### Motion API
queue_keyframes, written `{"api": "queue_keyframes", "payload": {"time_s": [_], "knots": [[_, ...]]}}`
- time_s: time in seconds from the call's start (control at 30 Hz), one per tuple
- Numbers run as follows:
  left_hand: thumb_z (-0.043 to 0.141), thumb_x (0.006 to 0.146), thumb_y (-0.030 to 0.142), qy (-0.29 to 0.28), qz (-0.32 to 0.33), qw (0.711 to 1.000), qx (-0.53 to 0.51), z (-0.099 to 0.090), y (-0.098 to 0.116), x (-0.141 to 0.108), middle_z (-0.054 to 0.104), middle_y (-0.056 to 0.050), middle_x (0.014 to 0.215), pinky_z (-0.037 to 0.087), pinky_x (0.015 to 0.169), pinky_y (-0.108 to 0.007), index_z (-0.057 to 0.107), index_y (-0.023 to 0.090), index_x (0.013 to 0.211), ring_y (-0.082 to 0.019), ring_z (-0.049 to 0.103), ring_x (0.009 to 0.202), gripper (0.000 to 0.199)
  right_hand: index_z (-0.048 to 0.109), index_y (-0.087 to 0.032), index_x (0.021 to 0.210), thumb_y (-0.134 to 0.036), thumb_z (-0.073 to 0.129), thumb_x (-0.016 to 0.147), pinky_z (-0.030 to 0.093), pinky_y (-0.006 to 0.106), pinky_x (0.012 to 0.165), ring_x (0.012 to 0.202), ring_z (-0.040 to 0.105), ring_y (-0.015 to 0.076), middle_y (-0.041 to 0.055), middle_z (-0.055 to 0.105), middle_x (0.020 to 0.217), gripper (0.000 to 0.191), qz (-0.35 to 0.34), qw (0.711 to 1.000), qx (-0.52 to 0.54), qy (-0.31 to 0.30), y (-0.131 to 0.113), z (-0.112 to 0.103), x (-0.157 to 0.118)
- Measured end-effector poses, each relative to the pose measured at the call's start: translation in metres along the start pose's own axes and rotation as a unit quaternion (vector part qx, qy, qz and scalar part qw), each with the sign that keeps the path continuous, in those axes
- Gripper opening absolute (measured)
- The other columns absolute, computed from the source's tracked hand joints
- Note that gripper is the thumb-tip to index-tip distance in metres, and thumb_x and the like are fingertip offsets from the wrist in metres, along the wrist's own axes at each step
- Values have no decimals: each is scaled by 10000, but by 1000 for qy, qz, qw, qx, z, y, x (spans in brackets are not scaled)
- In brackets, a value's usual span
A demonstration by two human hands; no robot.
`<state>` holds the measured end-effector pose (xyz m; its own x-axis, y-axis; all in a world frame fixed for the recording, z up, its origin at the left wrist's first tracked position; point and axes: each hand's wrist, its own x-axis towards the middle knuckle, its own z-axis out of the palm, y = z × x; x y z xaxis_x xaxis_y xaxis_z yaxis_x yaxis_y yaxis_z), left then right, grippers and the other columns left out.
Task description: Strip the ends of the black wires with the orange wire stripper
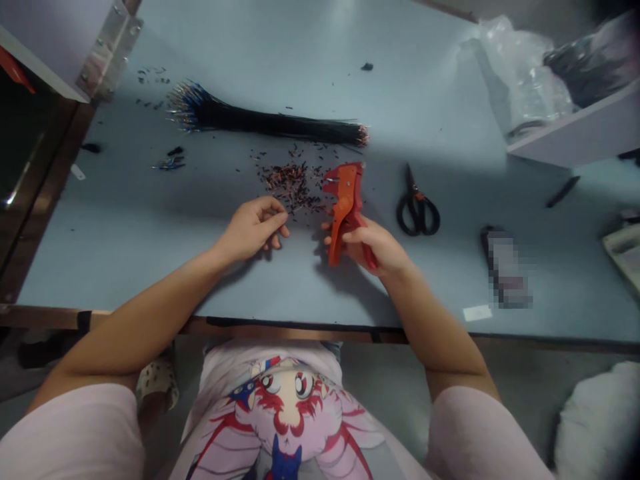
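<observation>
My right hand (pixel 373 247) is shut on the handles of an orange self-adjusting wire stripper (pixel 345 207), which stands tilted with its jaws pointing away from me. My left hand (pixel 255 230) hovers over the blue-grey table (pixel 125 253) just left of the tool, its thumb and fingers pinched together. Anything thin between them is too small to make out. Beyond the fingertips lies a scattered heap of short cut wire pieces (pixel 293 187). Farther off rests a long bundle of black wires (pixel 265 123), with blue ends at the left and copper ends at the right.
Black-handled scissors (pixel 418 208) lie right of the tool, near a blurred dark object (pixel 505 267) and a black pen-like item (pixel 563 191). A plastic bag (pixel 525 73) and a white shelf (pixel 575 127) occupy the far right corner. The table's front edge runs beneath my forearms.
</observation>
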<state>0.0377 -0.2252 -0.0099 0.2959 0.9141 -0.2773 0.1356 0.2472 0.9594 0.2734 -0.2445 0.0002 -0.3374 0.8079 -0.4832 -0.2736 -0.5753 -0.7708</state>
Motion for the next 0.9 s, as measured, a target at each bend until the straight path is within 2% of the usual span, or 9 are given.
{"api": "queue_keyframes", "payload": {"time_s": [0.17,0.23,0.3,0.4,0.47,0.53,0.7,0.77,0.9], "knots": [[662,767,393,-202,-77,976,17,5,6,-10,694,-78,785,466,439,-196,543,157,785,-135,648,581,265,566,-149,1060,-152,606,642,570,358,667,836,672,227,120,647,1134,420,12,992,-14,-123,6,-8,10],[686,739,408,-231,-98,968,16,9,6,-13,695,-86,851,501,493,-217,555,158,779,-159,676,666,285,569,-134,1028,-145,604,638,573,359,675,893,666,249,133,659,1101,392,13,989,-29,-144,7,-6,14],[704,713,407,-170,-76,982,11,12,4,-11,684,-68,829,487,480,-209,574,163,777,-149,665,643,283,567,-132,992,-128,598,615,576,339,654,946,652,264,136,672,1054,378,-4,990,-31,-138,7,-1,21],[715,691,376,23,1,999,-25,8,-1,1,596,13,613,342,369,-172,602,187,800,-72,511,433,246,545,-166,1002,-82,581,576,574,314,646,960,648,250,95,676,1026,436,-67,993,-9,-96,5,7,31],[717,682,342,141,45,986,-76,1,-2,11,495,59,517,239,342,-171,597,202,794,-46,390,377,216,533,-184,1042,-67,601,596,574,333,678,936,657,236,68,673,1016,467,-87,993,-1,-81,4,11,33],[690,703,318,200,73,970,-116,-5,-3,18,453,71,499,200,351,-181,575,209,776,-44,341,376,174,528,-199,1087,-80,641,640,570,351,716,929,662,226,49,669,1006,476,-76,993,10,-87,6,14,29],[580,792,274,220,104,963,-114,-7,0,16,604,28,620,338,469,-195,526,204,821,-76,494,500,94,521,-223,1180,-200,648,767,553,388,778,897,661,200,37,658,990,433,-19,990,69,-118,22,17,8],[561,808,263,209,121,964,-110,-1,1,11,651,11,671,405,558,-210,508,199,854,-95,569,595,95,541,-192,1138,-288,589,838,550,408,782,838,662,188,43,655,949,319,17,988,86,-128,29,17,2],[610,786,295,192,160,962,-107,9,2,2,670,1,720,473,734,-257,537,187,837,-115,620,718,140,552,-172,1083,-313,532,846,557,433,761,778,654,188,51,650,908,277,43,981,129,-138,34,18,-3]]}}
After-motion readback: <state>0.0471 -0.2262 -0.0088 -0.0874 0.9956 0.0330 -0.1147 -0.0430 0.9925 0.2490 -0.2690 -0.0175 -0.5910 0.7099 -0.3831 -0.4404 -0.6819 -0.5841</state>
